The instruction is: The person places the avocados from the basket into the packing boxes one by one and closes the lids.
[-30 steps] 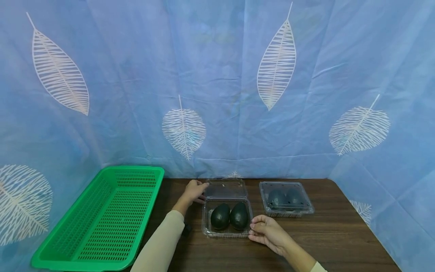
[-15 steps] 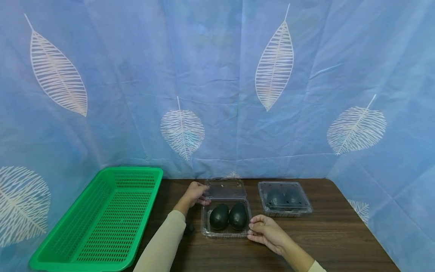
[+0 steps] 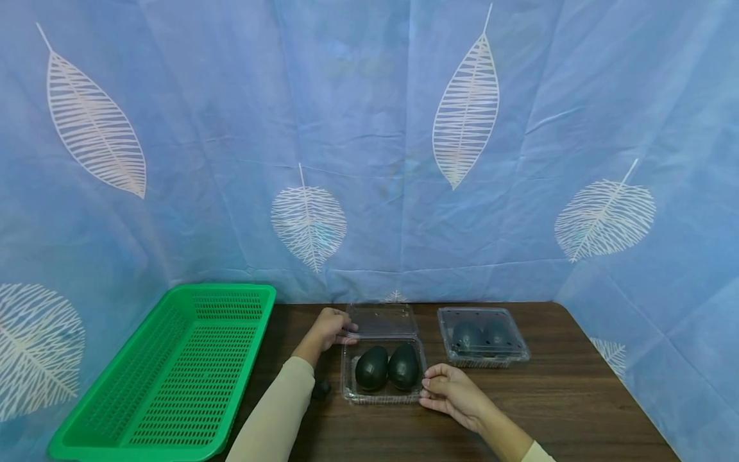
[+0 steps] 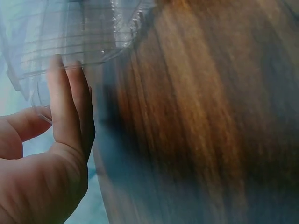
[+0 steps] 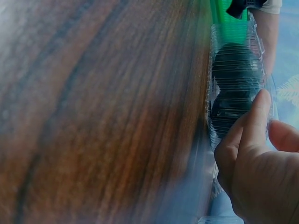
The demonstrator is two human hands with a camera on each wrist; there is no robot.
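An opened clear plastic clamshell box (image 3: pixel 383 398) lies on the table with its lid (image 3: pixel 382 320) folded back toward the curtain. Two glossy dark green avocados (image 3: pixel 372 368) sit side by side in its base. My left hand (image 3: pixel 328 328) is at the left side by the hinge, pinching the lid's edge; in the left wrist view its fingers (image 4: pixel 62 102) lie long against the ridged plastic. At the front right, my right hand (image 3: pixel 453 391) pinches the rim, thumb on top and fingers (image 5: pixel 254 121) along the side wall.
A second clamshell box (image 3: pixel 485 360), closed over two avocados, stands to the right. On the left is a large green slotted basket (image 3: pixel 185 378). A small dark object (image 3: pixel 321 389) shows beside the left forearm. A leaf-patterned blue curtain (image 3: pixel 369 128) hangs behind the table.
My left fingers have shifted slightly right, further onto the box's hinge side. The right hand, both boxes and the basket keep their places; the head view has drifted a little.
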